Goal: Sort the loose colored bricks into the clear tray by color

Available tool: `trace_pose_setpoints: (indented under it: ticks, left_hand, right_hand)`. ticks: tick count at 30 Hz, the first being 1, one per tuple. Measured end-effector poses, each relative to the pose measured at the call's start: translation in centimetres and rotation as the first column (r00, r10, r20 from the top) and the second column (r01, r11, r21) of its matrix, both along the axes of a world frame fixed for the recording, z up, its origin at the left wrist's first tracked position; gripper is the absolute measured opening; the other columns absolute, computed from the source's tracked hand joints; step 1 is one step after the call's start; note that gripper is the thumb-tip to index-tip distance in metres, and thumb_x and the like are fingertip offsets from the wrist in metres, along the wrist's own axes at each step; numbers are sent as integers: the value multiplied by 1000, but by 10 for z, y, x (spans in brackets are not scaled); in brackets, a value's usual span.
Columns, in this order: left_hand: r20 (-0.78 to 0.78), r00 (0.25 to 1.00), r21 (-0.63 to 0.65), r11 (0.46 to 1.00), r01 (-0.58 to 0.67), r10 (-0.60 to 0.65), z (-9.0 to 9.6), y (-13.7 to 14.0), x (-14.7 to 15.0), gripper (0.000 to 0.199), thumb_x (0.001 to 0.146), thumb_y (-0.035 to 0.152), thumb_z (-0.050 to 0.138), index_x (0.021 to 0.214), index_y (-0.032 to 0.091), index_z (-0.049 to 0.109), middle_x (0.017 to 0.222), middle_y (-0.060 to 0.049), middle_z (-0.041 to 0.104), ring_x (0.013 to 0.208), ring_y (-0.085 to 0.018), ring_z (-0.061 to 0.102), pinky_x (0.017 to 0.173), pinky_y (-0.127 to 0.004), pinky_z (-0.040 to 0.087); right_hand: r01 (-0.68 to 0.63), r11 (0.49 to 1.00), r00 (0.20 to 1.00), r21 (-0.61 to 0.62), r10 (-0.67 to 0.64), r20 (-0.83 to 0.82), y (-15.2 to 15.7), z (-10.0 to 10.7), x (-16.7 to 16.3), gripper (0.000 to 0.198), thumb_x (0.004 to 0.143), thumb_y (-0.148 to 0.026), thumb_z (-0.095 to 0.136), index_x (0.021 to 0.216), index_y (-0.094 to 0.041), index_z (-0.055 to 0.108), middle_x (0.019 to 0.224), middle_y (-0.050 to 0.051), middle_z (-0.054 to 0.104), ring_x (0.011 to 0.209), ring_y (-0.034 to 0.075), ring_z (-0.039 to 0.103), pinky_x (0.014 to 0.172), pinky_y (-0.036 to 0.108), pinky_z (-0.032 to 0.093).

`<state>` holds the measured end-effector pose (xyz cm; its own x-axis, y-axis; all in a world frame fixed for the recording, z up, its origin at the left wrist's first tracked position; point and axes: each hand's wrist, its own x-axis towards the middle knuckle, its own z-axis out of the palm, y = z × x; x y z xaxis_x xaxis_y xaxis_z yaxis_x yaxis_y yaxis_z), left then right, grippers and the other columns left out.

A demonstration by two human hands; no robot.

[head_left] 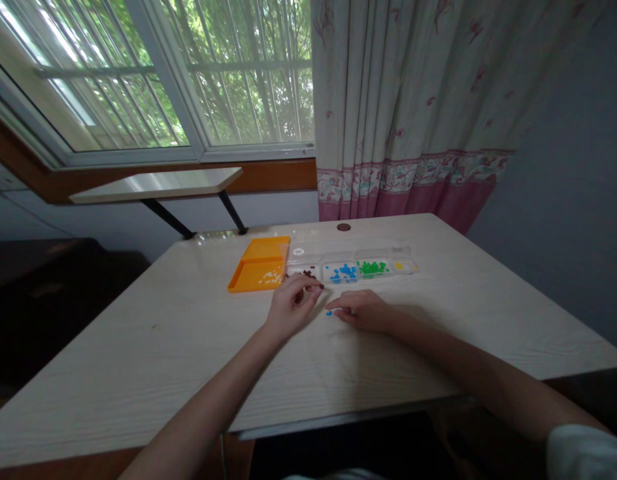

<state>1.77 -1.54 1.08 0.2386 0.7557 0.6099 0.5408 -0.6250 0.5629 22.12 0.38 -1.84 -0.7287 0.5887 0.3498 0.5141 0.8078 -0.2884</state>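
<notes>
My left hand [290, 299] is closed in a pinch, with a small dark brown piece [321, 286] at its fingertips. Low over the table, my right hand [363, 309] is closed, thumb and index finger drawn together at a small blue piece [329, 313] by the tabletop. Just behind both hands is a clear plastic compartment box [320, 275]. Its sections hold brown pieces [309, 274], blue pieces [344, 273], green pieces [373, 269] and a few yellow pieces [400, 266]. The left hand partly covers the brown section.
An orange tray [261, 249] with two sections lies left of the box, small white pieces [270, 277] in its front part. A raised shelf [161, 185] on black legs stands at the table's back left. A round dark disc [343, 227] sits near the table's [188, 347] back edge.
</notes>
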Motion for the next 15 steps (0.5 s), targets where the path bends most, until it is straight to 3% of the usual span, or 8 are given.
trace_pose_setpoints:
  ticks: [15]
  left_hand:
    - [83,996,119,992,-33,23,3,-4,1,9,79,21,57,85,16,62,73,-2,60,56,-8,47,51,-19,37]
  right_hand:
    - [-6,999,1000,-40,7,13,1,0,0,21,82,-22,49,97,-23,63,84,1,67,75,12,59,68,20,41]
